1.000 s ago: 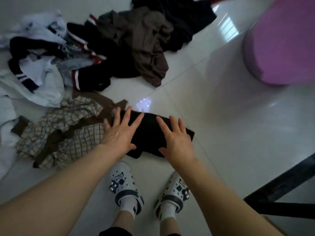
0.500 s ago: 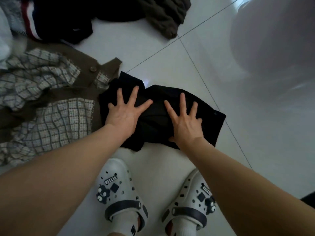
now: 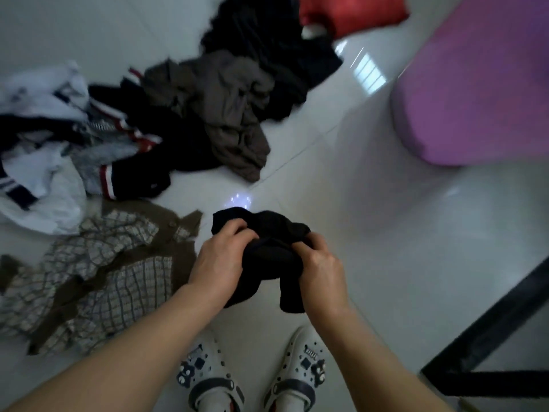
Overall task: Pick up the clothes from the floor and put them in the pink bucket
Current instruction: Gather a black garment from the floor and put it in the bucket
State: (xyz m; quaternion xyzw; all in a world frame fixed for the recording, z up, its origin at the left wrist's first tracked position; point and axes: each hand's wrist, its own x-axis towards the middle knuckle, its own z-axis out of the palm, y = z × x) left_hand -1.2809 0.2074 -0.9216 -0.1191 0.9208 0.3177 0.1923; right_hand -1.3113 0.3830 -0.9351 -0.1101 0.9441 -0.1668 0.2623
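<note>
Gripping the black garment (image 3: pixel 269 251) from both sides, the left hand (image 3: pixel 221 258) and the right hand (image 3: pixel 320 267) are each clamped on a bunched fold, with fingers curled into the cloth. The garment is held well left of the pink bucket (image 3: pixel 475 99) and nearer the person than the bucket. It appears raised off the floor (image 3: pixel 386 233), and two loose ends hang below the hands. Only the bucket's side wall is in view and it is blurred, so the position of its opening cannot be told. The probable step is the carry across to the bucket. Risk one: a hanging end may slip free or catch on the bucket rim, leaving part of the garment outside, because the grip takes the middle of the cloth only. Risk two: a dark frame (image 3: pixel 490 322) stands on the near side of the bucket, where a low swing could snag the cloth on it. Risk three: the floor is glossy tile, so a quick turn in the white clogs (image 3: pixel 208 382) may slide. Farther left of the bucket lie a checked garment (image 3: pixel 104 263), a grey-brown garment (image 3: pixel 231 114) and a white garment (image 3: pixel 38 185), none yet collected, and a foot placed on them could skid.
</note>
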